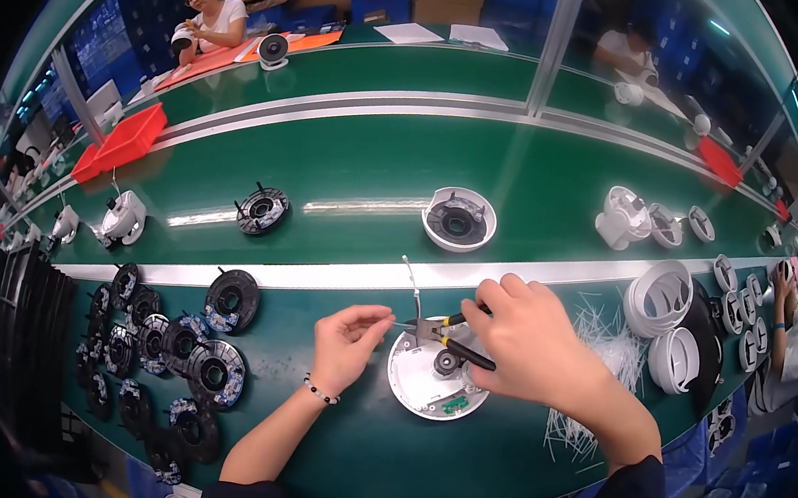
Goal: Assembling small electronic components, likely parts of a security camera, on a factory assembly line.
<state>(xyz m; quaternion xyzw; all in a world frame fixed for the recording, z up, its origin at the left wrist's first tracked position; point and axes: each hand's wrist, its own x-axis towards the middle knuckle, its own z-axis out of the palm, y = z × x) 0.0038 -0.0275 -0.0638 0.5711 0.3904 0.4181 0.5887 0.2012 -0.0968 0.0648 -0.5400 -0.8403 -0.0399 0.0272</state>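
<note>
My right hand [529, 341] is wrapped round a pair of cutting pliers [466, 352] with black and yellow handles. Their jaws meet a thin cable tie [402, 324] by the far edge of a round white housing [412, 373]. The fingertips of my left hand [345, 344] pinch the tie's other end, just left of the jaws. Inside the housing sit a dark round lens part [447, 362] and a small green circuit board [455, 405]. A cable [412, 279] with a pale connector rises from its far side.
Black discs with circuit boards [215, 372] crowd the bench at left. Loose white cable ties [597, 366] are heaped at right, beside white ring covers [657, 300]. Housings [458, 219] stand on the green conveyor [359, 165] beyond a pale rail [339, 280]. A co-worker [215, 19] sits across.
</note>
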